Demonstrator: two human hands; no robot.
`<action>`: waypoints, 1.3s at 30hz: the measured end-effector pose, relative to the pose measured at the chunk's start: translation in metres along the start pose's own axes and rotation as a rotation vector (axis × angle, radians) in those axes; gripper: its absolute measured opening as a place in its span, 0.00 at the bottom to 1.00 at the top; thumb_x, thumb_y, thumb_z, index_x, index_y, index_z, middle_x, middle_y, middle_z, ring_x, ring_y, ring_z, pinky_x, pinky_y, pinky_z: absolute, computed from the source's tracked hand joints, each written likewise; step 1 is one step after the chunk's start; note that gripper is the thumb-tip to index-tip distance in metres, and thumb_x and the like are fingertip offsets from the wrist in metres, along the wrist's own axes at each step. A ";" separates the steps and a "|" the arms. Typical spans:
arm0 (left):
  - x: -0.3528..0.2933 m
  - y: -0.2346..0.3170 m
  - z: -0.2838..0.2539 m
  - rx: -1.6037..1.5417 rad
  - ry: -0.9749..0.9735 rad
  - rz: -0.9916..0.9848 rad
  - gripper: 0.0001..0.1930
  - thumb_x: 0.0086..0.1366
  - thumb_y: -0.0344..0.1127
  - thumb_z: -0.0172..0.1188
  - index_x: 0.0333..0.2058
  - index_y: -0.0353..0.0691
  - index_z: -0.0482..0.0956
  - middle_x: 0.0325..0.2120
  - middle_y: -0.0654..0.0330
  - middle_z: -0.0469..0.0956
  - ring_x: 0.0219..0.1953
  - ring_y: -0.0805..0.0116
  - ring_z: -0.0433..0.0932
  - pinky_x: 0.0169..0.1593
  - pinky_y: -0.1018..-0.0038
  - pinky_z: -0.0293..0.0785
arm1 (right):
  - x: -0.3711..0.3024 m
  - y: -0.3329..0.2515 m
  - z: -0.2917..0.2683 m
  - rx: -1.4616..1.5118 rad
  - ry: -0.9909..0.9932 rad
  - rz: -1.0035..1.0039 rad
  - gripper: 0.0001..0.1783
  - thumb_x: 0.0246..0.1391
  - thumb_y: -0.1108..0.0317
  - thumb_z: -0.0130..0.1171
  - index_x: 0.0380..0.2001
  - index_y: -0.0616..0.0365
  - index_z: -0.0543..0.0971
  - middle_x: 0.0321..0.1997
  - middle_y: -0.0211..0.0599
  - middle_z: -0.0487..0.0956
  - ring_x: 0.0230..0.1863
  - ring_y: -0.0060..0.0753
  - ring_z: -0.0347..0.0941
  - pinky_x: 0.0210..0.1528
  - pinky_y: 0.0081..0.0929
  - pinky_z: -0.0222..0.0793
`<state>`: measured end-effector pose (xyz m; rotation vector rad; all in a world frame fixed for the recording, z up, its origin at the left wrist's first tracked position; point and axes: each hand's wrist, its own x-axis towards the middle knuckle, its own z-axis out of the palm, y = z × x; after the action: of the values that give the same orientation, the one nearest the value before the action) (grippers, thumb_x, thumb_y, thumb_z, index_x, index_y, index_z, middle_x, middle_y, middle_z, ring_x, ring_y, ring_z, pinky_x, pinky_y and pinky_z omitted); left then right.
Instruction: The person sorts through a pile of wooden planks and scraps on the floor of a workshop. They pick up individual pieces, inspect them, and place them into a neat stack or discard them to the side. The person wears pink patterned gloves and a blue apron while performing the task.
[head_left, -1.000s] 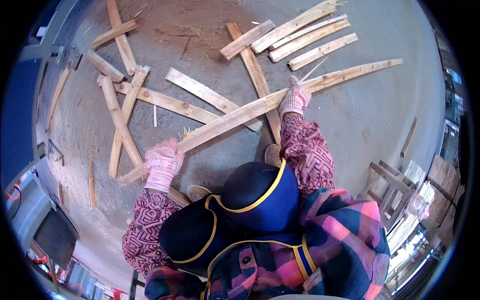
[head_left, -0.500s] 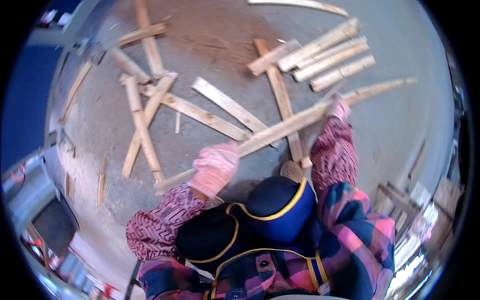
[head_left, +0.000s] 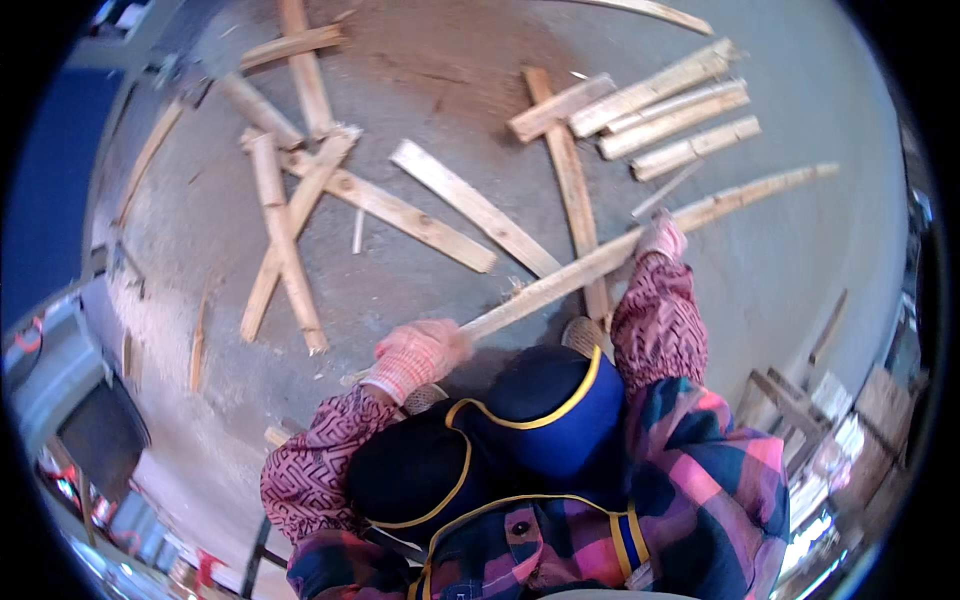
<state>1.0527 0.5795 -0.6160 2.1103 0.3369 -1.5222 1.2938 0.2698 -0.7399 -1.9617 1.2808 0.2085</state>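
A long, narrow wooden strip (head_left: 560, 285) slants across in front of my knees, from near my left forearm up to the far right. My left hand (head_left: 415, 355), in a pink-and-white knit glove, is closed around its lower part. Farther along the same strip, my right hand (head_left: 662, 238) grips it in a matching glove, fingers partly hidden. A thin pale sliver (head_left: 665, 190) shows just beyond my right hand; whether they touch I cannot tell. The strip passes over a brown board (head_left: 567, 170), close to one end of a pale flat board (head_left: 475, 208).
Several short wood pieces (head_left: 675, 115) lie side by side at the far right. Crossed boards (head_left: 290, 235) cover the left floor. Grey machinery (head_left: 85, 390) stands at the left edge, stacked wood (head_left: 800, 405) at the lower right. My shoe (head_left: 582, 335) is beneath the strip.
The strip has shifted toward me at its lower end. My left hand has come slightly nearer and left; my right hand has moved a little left and nearer, both still gripping.
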 end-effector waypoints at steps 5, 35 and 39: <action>-0.035 0.022 -0.024 0.128 0.131 0.110 0.22 0.63 0.55 0.53 0.43 0.42 0.76 0.40 0.48 0.80 0.44 0.48 0.79 0.48 0.55 0.75 | 0.061 0.034 0.054 -0.142 0.197 -0.184 0.30 0.42 0.56 0.70 0.47 0.61 0.77 0.42 0.44 0.81 0.43 0.41 0.79 0.45 0.33 0.75; -0.009 0.016 -0.275 0.225 1.480 -0.012 0.41 0.57 0.54 0.65 0.63 0.41 0.61 0.54 0.45 0.72 0.59 0.49 0.70 0.62 0.59 0.66 | -0.049 0.069 -0.076 0.674 -0.363 0.236 0.14 0.51 0.63 0.59 0.39 0.53 0.70 0.31 0.42 0.73 0.31 0.43 0.74 0.21 0.44 0.73; -0.005 0.107 -0.234 -0.331 1.082 0.810 0.33 0.60 0.50 0.63 0.61 0.41 0.67 0.55 0.52 0.73 0.58 0.59 0.71 0.61 0.68 0.68 | -0.031 0.080 -0.076 0.668 -0.514 0.146 0.19 0.59 0.57 0.56 0.45 0.60 0.72 0.41 0.45 0.77 0.42 0.39 0.77 0.40 0.38 0.75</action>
<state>1.2911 0.6162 -0.5275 2.1724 0.0455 0.1753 1.1924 0.2245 -0.7121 -1.1503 0.9783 0.2893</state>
